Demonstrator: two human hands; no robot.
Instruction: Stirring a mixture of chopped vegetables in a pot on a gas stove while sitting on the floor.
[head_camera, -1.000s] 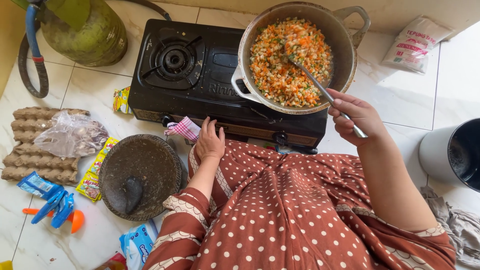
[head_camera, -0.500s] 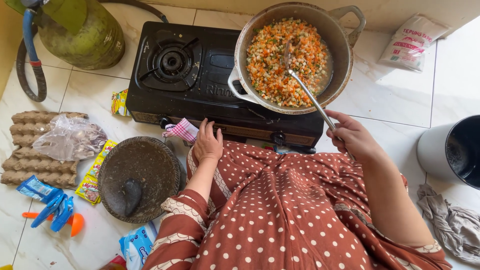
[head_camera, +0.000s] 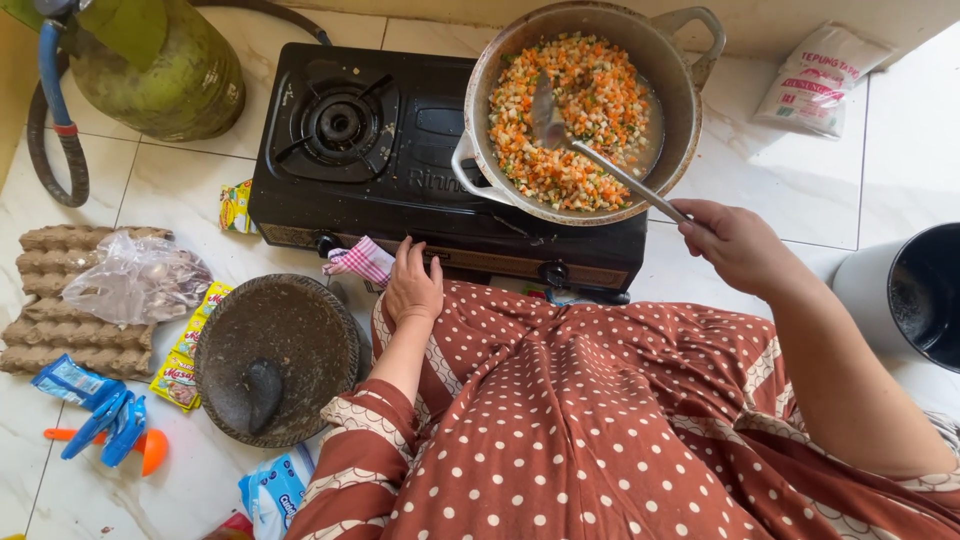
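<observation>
- Head view, looking straight down: nearest me is my lap in a brown dotted dress (head_camera: 600, 430), filling the six o'clock part of the frame.
- My left hand (head_camera: 412, 287) rests flat on my knee, fingers loosely spread, gripping nothing; its fingertips reach toward a small checked cloth (head_camera: 360, 260) at the stove's front edge.
- At eight o'clock lies a round stone mortar (head_camera: 275, 358) with its pestle inside, and beyond it, at nine o'clock, an egg tray (head_camera: 60, 300) with a clear bag on top.
- My right hand (head_camera: 735, 240), at three o'clock, is closed around the end of the metal spatula (head_camera: 600, 160).
- The spatula's handle slants up toward eleven o'clock, and its blade sits in the diced vegetables (head_camera: 575, 120).
- Those vegetables, orange, white and green, fill the wok (head_camera: 585, 110) on the right burner of the black gas stove (head_camera: 440, 160) at twelve o'clock; a little liquid shows at the right rim.
- A green gas cylinder (head_camera: 160, 70) stands at ten o'clock, just beside the stove.
- Risks, as I judge them: I hold the spatula at its very tip, so a hard push could tip vegetables or hot liquid over the near rim toward my lap.
- The wok's near handle overhangs the stove front, and my sleeve or wrist could knock it; the cloth also lies close to the burner knobs.
</observation>
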